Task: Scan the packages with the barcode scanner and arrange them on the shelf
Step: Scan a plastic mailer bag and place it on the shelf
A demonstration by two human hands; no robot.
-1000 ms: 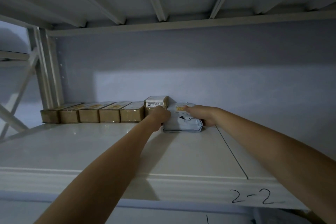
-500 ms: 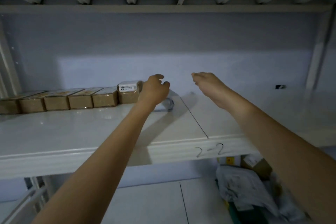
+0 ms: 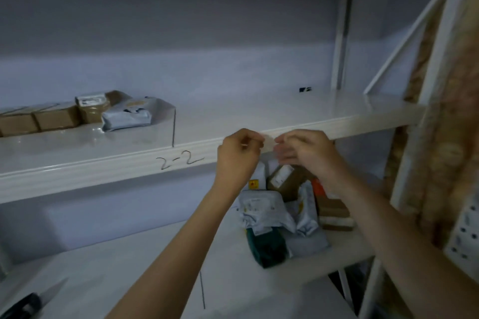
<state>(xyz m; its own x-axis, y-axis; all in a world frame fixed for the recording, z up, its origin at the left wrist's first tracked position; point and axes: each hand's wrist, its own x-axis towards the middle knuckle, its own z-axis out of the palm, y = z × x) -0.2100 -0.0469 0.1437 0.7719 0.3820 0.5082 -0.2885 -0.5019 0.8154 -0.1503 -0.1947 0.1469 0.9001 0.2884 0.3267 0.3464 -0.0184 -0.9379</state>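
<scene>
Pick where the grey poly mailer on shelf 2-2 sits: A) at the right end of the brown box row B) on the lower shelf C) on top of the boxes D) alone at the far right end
A: the grey poly mailer lies on shelf 2-2 directly right of the last brown box in the row.

White shelf (image 3: pixel 259 116) marked "2-2" — brown boxes (image 3: pixel 39 120) and grey mailer (image 3: pixel 127 118) lie at its left.

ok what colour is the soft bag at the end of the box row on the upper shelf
Pale grey-white bag, seen in the head view.
</scene>
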